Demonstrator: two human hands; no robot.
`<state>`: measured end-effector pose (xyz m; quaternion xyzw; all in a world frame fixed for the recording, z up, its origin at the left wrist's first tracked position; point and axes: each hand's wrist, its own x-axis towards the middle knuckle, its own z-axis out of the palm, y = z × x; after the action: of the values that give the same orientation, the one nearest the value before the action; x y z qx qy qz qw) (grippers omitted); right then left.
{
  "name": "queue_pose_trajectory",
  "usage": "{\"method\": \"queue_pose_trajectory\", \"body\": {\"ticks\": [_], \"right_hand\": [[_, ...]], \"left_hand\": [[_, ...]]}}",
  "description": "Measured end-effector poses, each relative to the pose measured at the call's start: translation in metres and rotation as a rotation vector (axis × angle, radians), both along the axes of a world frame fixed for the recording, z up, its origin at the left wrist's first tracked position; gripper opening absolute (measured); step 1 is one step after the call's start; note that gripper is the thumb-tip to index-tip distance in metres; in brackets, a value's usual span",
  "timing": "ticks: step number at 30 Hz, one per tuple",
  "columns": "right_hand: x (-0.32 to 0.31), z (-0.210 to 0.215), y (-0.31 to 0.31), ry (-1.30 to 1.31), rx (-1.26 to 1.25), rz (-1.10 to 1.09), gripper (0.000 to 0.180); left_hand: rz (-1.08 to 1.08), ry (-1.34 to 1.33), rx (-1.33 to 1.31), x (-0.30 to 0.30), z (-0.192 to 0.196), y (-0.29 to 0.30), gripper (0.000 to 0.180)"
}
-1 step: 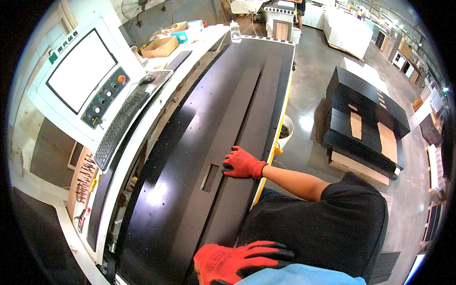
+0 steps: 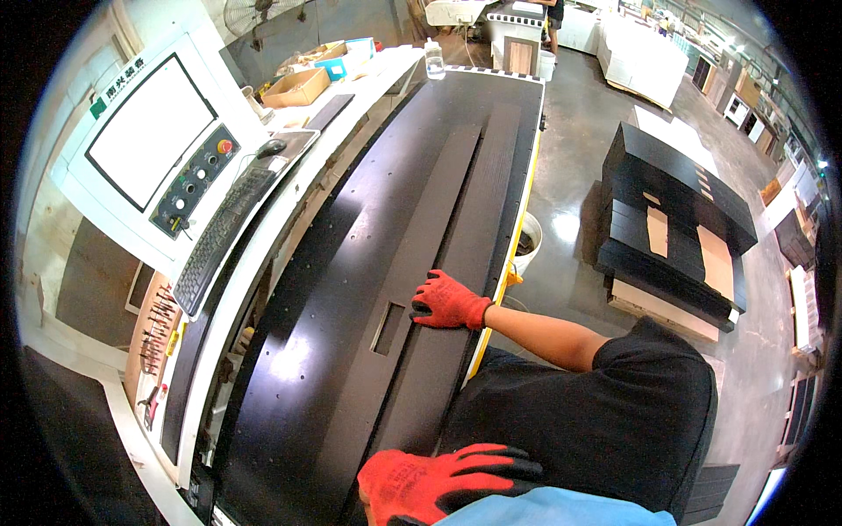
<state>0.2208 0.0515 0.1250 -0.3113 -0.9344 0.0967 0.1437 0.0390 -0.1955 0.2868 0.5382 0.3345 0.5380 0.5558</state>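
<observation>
My right hand (image 2: 449, 300), in a red glove with black fingertips, lies palm down on a long dark strip (image 2: 469, 219), its fingers bent slightly at the strip's left edge. Beside it, across a narrow gap, runs a second dark strip (image 2: 428, 219) with a rectangular cutout left of my fingers. Both strips rest on a black tabletop (image 2: 298, 289) dotted with small holes. At the bottom, my left hand (image 2: 438, 482), in a matching glove, spreads its fingers against my black shirt (image 2: 579, 412), holding nothing visible. Light blue cloth (image 2: 561, 510) covers part of it.
To the left stand a control screen (image 2: 153, 131), a keyboard (image 2: 224, 237) and a mouse (image 2: 272, 147). A cardboard box (image 2: 296, 88) and a clear bottle (image 2: 434, 60) sit farther back. On the right are a white bucket (image 2: 528, 245) and a stack of black panels (image 2: 627, 223).
</observation>
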Motion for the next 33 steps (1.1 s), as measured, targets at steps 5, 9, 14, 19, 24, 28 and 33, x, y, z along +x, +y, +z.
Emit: {"method": "queue_pose_trajectory", "body": {"ticks": [5, 9, 14, 19, 24, 28, 33], "right_hand": [[0.001, 0.007, -0.003, 0.000, 0.002, -0.008, 0.052], [0.005, 0.004, -0.003, 0.000, -0.006, -0.009, 0.053], [0.003, 0.004, -0.005, -0.001, 0.011, -0.001, 0.053], [0.005, 0.007, -0.008, 0.007, 0.027, -0.014, 0.054], [0.017, 0.016, -0.016, 0.091, 0.021, -0.007, 0.044], [0.017, -0.020, -0.016, 0.573, -0.290, -0.019, 0.049], [0.022, -0.069, 0.010, 0.902, -0.446, 0.072, 0.053]], "left_hand": [[0.020, 0.002, -0.002, -0.003, -0.002, -0.005, 0.064], [0.016, 0.002, -0.009, -0.005, -0.005, -0.006, 0.062], [0.021, 0.024, -0.006, -0.009, -0.007, -0.008, 0.060], [0.018, 0.045, -0.008, -0.010, -0.014, -0.001, 0.059], [0.087, 0.041, -0.052, 0.004, -0.049, 0.039, 0.057], [0.108, -0.026, -0.127, 0.042, -0.098, 0.104, 0.055], [0.105, -0.121, -0.187, 0.097, -0.149, 0.142, 0.053]]}}
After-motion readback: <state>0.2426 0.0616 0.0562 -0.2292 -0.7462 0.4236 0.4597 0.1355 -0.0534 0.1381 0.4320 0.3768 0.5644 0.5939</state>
